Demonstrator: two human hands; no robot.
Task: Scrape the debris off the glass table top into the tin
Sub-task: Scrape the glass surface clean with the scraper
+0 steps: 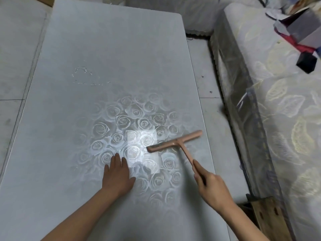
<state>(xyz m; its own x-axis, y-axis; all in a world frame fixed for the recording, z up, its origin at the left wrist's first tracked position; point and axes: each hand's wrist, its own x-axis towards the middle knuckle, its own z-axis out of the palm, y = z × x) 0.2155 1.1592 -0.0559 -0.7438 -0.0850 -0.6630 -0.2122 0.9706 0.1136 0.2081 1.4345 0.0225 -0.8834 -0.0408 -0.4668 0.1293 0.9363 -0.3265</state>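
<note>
A grey glass table top (107,49) with a faint rose pattern fills the middle of the view. Small white debris (85,75) lies in a loose ring on its far left part. My right hand (210,185) grips the handle of a pink T-shaped scraper (175,142), whose blade rests on the glass near the right side. My left hand (117,173) lies flat on the glass with fingers straight, left of the scraper blade. No tin is in view.
A sofa with a patterned cover (278,119) runs along the right. Boxes and a red item (302,37) lie on it at the top right. A tiled floor (208,80) shows between table and sofa. A wooden piece (271,218) stands at the lower right.
</note>
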